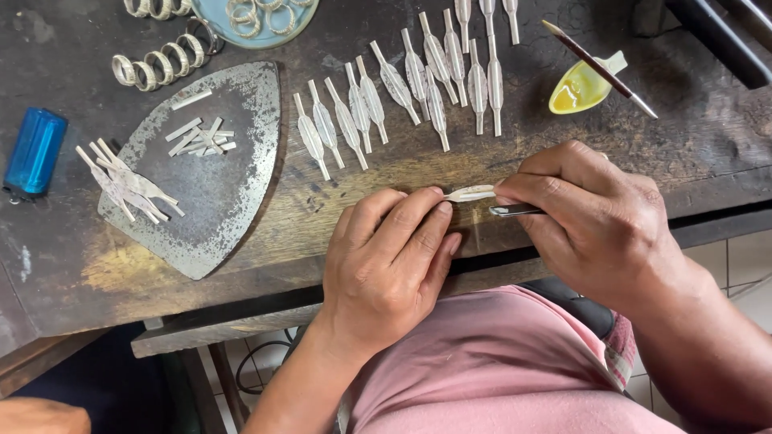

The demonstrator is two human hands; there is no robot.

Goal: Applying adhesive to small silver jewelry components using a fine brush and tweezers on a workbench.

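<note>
A silver blank, flat and leaf-shaped, lies level between both hands just above the near edge of the bench. The left hand is closed on its left end, fingertips pinched together. The right hand is closed too, pinching the blank's right end while gripping a thin metal tool whose tip shows just under the blank.

Below the hands is a pink shirt.

Farther out on the bench, to the left, a worn metal plate with a pointed, iron-like outline carries a small heap of short silver strips and, at its left edge, a loose cluster of blanks. Left of the plate lies a blue lighter.

Beyond the hands a long row of matching blanks runs up and to the right across the wood, side by side, stems pointing mostly toward the near edge. To its right sits a small yellow dish with a brush resting across it.

At the far left are a curved line of silver rings and a pale blue dish holding more rings.
</note>
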